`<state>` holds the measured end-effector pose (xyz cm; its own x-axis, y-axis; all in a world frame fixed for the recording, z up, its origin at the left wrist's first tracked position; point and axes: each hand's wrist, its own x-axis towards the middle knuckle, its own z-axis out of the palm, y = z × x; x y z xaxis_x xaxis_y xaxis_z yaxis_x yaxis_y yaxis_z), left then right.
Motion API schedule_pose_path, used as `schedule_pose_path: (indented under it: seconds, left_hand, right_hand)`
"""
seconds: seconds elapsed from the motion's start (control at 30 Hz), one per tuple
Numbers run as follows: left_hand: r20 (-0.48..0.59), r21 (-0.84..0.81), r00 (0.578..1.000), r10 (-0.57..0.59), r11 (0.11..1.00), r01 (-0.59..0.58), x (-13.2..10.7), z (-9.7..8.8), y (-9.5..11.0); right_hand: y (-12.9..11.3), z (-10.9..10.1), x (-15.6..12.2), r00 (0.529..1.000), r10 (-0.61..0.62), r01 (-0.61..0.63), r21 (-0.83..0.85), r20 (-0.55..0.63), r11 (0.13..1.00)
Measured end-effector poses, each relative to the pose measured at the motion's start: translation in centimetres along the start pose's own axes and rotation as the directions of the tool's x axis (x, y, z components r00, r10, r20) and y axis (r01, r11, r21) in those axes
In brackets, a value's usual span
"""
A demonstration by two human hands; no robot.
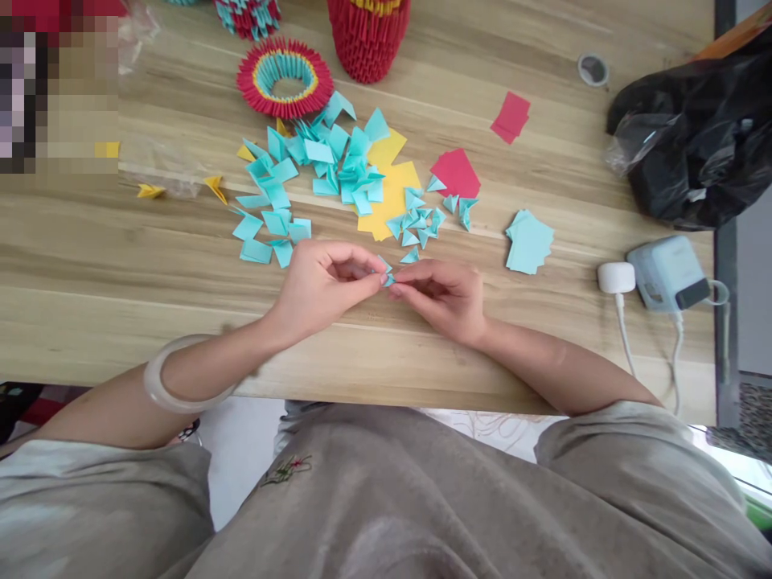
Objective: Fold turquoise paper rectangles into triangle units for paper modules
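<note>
You held one small turquoise paper piece (388, 276) between both hands, just above the near part of the wooden table (90, 265). Your left hand (322, 285) had thumb and forefinger closed on its left end; your right hand (443, 293) pinched the right end, the remaining fingers curled under. Neither hand was open, and the piece sat partly hidden by your fingertips, so its exact fold stage could not be told.

Work completed, as far as visible: a small cluster of folded turquoise triangles (422, 221) lay just beyond your hands, next to the red paper sheet (455, 171). A finished ring of red, yellow and turquoise units (285, 78) stood at the far side, with a tall red assembled piece (367, 36) beside it.

Work outstanding, in my judgement: the larger scatter of turquoise pieces (314, 169), lying partly over the yellow sheets (392, 189), appeared only part-folded. A stack of flat turquoise sheets (529, 241) to your right lay apart from it and looked untouched. Two yellow folded units (181, 189) sat loose at the left.

On that count, folding stood well short of finished, with the piece in hand mid-fold.

A black plastic bag (693, 153) and a white charger (616, 277) occupied the right edge.
</note>
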<state>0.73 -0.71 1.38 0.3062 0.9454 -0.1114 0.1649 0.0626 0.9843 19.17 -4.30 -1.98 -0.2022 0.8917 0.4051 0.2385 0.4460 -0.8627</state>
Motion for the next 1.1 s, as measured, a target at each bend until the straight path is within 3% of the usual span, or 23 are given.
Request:
schedule_pose_path:
  seconds: [0.1, 0.2, 0.4, 0.53, 0.63, 0.73, 0.83, 0.9, 1.1]
  left_hand:
    - [0.02, -0.011, 1.0, -0.02, 1.0, 0.02, 0.14, -0.1, -0.18]
    - [0.049, -0.024, 0.997, -0.053, 0.998, 0.054, 0.35, -0.26, -0.26]
    - [0.095, -0.048, 0.992, -0.083, 0.995, 0.088, 0.6, -0.54, -0.31]
    - [0.112, -0.068, 0.99, -0.084, 0.993, 0.092, 0.74, -0.62, -0.41]
    - [0.092, -0.053, 0.993, -0.069, 0.996, 0.074, 0.72, -0.65, -0.39]
    - [0.054, -0.031, 0.998, -0.022, 0.999, 0.024, 0.59, -0.68, -0.27]
    - [0.023, 0.029, 1.0, 0.014, 0.999, -0.015, 0.49, -0.7, -0.15]
    - [0.016, 0.06, 1.0, 0.022, 0.998, -0.023, 0.44, -0.69, -0.08]
    - [0.032, 0.081, 0.999, -0.011, 0.997, 0.009, 0.36, -0.64, -0.02]
  right_hand:
    - [0.13, -0.2, 0.17, 0.984, -0.177, 0.176, -0.095, -0.001, 0.98]
    - [0.31, -0.53, 0.27, 0.939, -0.339, 0.343, -0.19, 0.057, 0.92]
    - [0.34, -0.9, 0.15, 0.884, -0.434, 0.467, -0.269, 0.175, 0.842]
    - [0.46, -0.73, 0.09, 0.886, -0.425, 0.462, -0.284, 0.185, 0.84]
    - [0.43, -0.69, 0.23, 0.902, -0.401, 0.428, -0.203, 0.161, 0.881]
    - [0.2, -0.75, 0.58, 0.98, -0.193, 0.195, -0.034, 0.055, 0.98]
    - [0.09, -0.77, 0.91, 1.0, 0.029, -0.029, 0.124, 0.008, 0.992]
    - [0.17, -0.71, 0.95, 1.0, 0.017, -0.02, 0.135, 0.018, 0.991]
    - [0.59, -0.56, 0.31, 0.978, -0.203, 0.206, -0.072, 0.04, 0.976]
